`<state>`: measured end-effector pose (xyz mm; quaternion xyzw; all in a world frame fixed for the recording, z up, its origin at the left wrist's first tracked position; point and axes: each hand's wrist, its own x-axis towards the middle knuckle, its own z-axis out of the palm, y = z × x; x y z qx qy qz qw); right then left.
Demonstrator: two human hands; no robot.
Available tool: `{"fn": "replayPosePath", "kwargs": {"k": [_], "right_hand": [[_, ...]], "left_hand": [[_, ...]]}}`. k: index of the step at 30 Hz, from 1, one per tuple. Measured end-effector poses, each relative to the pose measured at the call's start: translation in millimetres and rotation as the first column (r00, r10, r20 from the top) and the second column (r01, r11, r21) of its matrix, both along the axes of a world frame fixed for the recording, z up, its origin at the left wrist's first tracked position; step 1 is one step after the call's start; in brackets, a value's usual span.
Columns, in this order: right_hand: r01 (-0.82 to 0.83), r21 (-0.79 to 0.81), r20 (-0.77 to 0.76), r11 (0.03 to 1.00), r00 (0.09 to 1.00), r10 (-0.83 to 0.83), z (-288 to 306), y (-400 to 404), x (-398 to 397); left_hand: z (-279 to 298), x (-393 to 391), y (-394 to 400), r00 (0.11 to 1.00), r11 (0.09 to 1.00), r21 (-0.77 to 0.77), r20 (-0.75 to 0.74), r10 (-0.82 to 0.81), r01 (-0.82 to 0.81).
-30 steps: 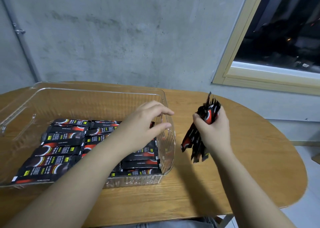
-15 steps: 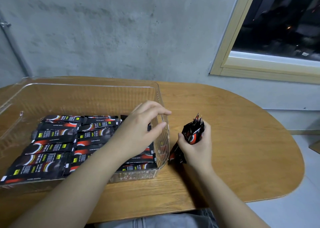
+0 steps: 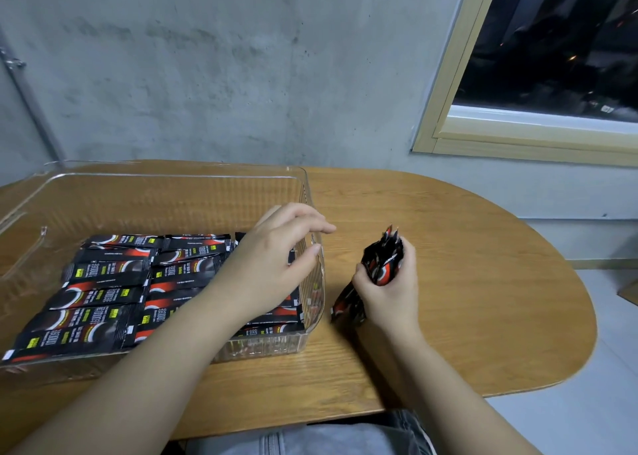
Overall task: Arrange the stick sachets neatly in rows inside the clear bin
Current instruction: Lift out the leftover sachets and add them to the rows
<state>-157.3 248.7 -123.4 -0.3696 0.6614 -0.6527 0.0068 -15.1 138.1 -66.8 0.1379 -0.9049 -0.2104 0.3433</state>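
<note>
A clear ribbed bin (image 3: 165, 178) stands on the left of the wooden table. Black-and-red stick sachets (image 3: 103, 296) lie flat in rows across its near half; the far half is bare. My left hand (image 3: 272, 261) hovers over the bin's right end with relaxed, slightly curved fingers and holds nothing. It covers some sachets there. Just right of the bin, my right hand (image 3: 390, 292) grips an upright bundle of sachets (image 3: 383, 261), whose lower ends touch the table.
The oval wooden table (image 3: 466, 282) has bare surface to the right of my right hand. A grey concrete wall rises behind it, and a framed window (image 3: 538, 75) sits at the upper right. The table's near edge is close to my lap.
My right hand has lowered the bundle from the air until its ends stand on the table beside the bin. The left hand stays over the bin's right end.
</note>
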Motion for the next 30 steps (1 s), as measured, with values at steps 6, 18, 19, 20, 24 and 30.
{"fn": "replayPosePath", "kwargs": {"k": [6, 18, 19, 20, 24, 30], "right_hand": [[-0.032, -0.147, 0.028, 0.989, 0.999, 0.037, 50.6, 15.2, -11.4], [0.075, -0.178, 0.142, 0.981, 0.989, -0.050, 39.4, 50.4, -21.5], [0.082, -0.166, 0.138, 0.983, 0.989, -0.059, 32.7, 48.8, -22.3], [0.090, -0.156, 0.137, 0.984, 0.988, -0.069, 26.0, 47.2, -22.6], [0.069, -0.086, 0.145, 0.994, 0.988, -0.056, -6.5, 40.0, -24.0], [-0.034, -0.020, 0.234, 0.999, 0.971, 0.037, -32.8, 38.7, -29.3]], "left_hand": [[10.7, -16.4, 13.8, 0.994, 0.958, -0.284, 0.109, -0.011, 0.042], [-23.4, -64.9, 90.2, 0.960, 0.999, 0.039, 0.277, -0.034, 0.025], [-33.9, -67.5, 90.6, 0.962, 0.989, 0.144, 0.263, -0.067, 0.030], [-42.4, -69.0, 91.5, 0.963, 0.974, 0.223, 0.251, -0.102, 0.045], [-71.8, -67.7, 91.3, 0.925, 0.932, 0.350, 0.316, -0.213, 0.095], [-90.4, -64.6, 83.0, 0.863, 0.964, 0.263, 0.480, -0.157, 0.029]]}}
